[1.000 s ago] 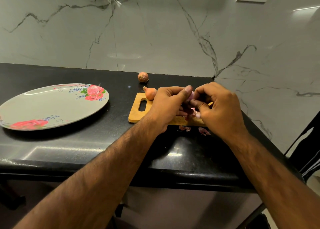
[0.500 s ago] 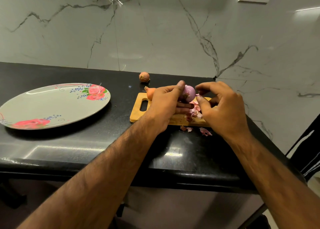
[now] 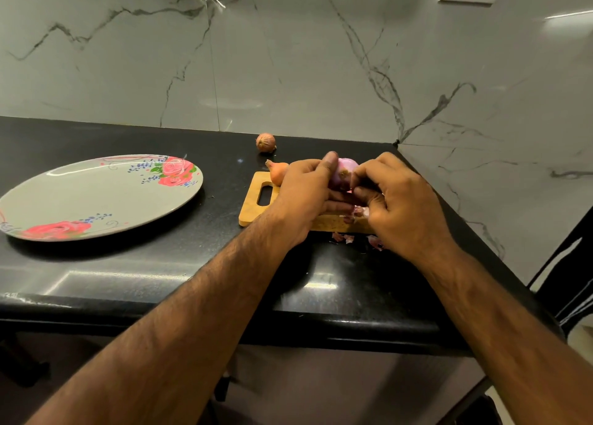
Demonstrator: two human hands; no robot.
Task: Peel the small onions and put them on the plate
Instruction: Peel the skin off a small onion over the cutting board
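one black counter (image 3: 160,264) bearing plate (image 3: 96,196); marble wall (image 3: 288,55) behind.

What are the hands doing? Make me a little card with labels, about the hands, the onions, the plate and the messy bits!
left hand: grips the pink onion above the cutting board
right hand: fingers pinch at the same onion
board onion: unpeeled, at the board's handle end
counter onion: unpeeled, on the black counter behind the board
plate: left of the board, no onion on it
peels: small bits on the board and on the counter near the right hand
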